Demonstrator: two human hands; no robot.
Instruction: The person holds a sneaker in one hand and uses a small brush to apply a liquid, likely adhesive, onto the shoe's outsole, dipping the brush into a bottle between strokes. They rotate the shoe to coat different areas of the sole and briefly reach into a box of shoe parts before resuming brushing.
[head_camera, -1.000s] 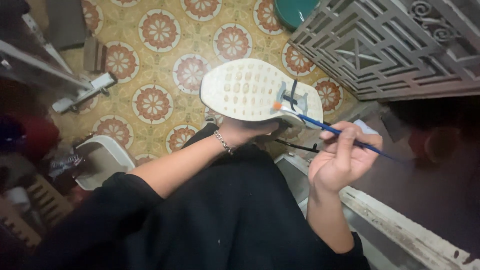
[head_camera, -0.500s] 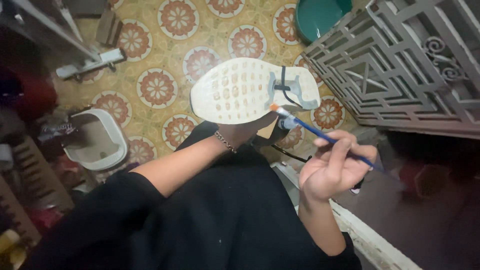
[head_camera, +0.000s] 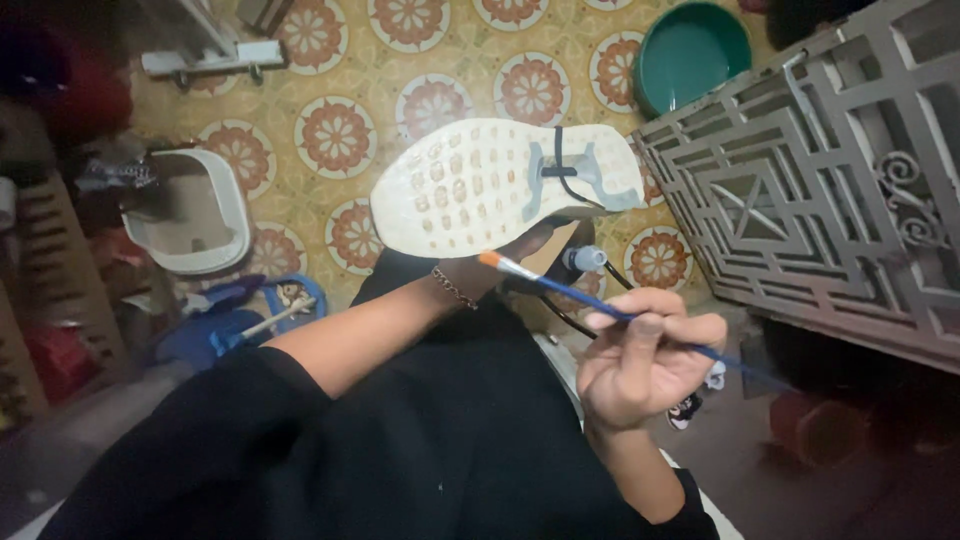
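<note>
The left hand is inside or under a shoe, holding it sole-up above the person's lap. Only the wrist, a thin bracelet and part of the thumb side show, so how the fingers are set cannot be told. The pale studded sole faces the camera, with a grey insert and a dark lace or cord across the heel end.

The right hand is closed around a blue-handled brush in a pen-type hold. The orange bristle tip lies just below the sole's lower edge, near the left wrist, and does not appear to touch the sole.

Hazards, as judged from this position:

1. The shoe is carried on 1 hidden hand with no rest beneath it. A shift of the wrist could tilt or drop it onto the patterned tile floor
2. The bristle tip sits close to the wrist and the black garment. If the brush is loaded, a small slip would mark skin or cloth instead of the sole
3. A small grey-capped bottle stands or hangs just behind the brush shaft; a sweep of the handle could knock it
4. The metal grille stands near the right elbow side and limits the swing of the long handle
</note>
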